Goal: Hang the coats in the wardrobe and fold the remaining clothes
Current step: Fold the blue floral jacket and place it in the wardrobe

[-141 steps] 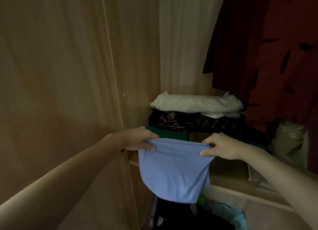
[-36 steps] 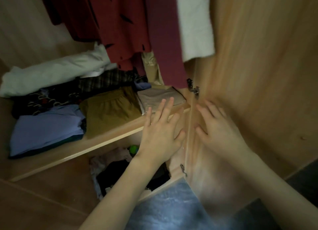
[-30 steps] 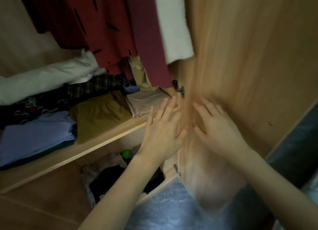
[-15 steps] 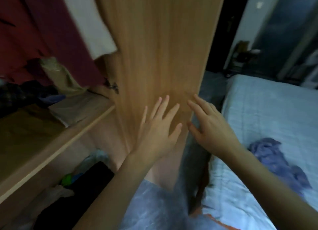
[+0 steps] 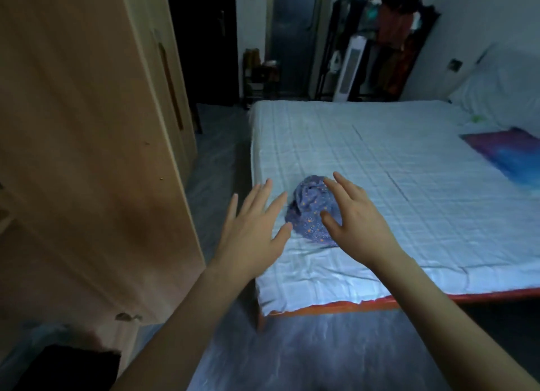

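We see both hands held out in front of us with fingers spread and straight, gripping nothing: our left hand (image 5: 253,230) hangs over the near left edge of the bed, and our right hand (image 5: 355,219) hovers above the crumpled blue-purple garment with small orange dots (image 5: 309,209), partly covering it from this angle; we cannot tell whether either hand touches the cloth. That garment lies bunched in a heap on the pale checked bedsheet (image 5: 380,162), near the foot-end corner closest to us, and it looks like the next piece to fold. The light wooden wardrobe door (image 5: 87,145) stands open just to our left, well apart from the garment. From here we judge a few things could go wrong. Because the cloth is wadded, a grab at the top of the heap may lift only a fold or a sleeve, so the piece would come up twisted and the fold would start crooked. The heap sits close to the mattress edge, so a sweeping pull toward us could drag it off onto the grey floor (image 5: 292,347). The loose sheet is already wrinkled near that corner, and fingers closing low could pinch the sheet along with the garment. The room is dim, which makes seams and hems hard to find. Turning back, an elbow could knock the open door.
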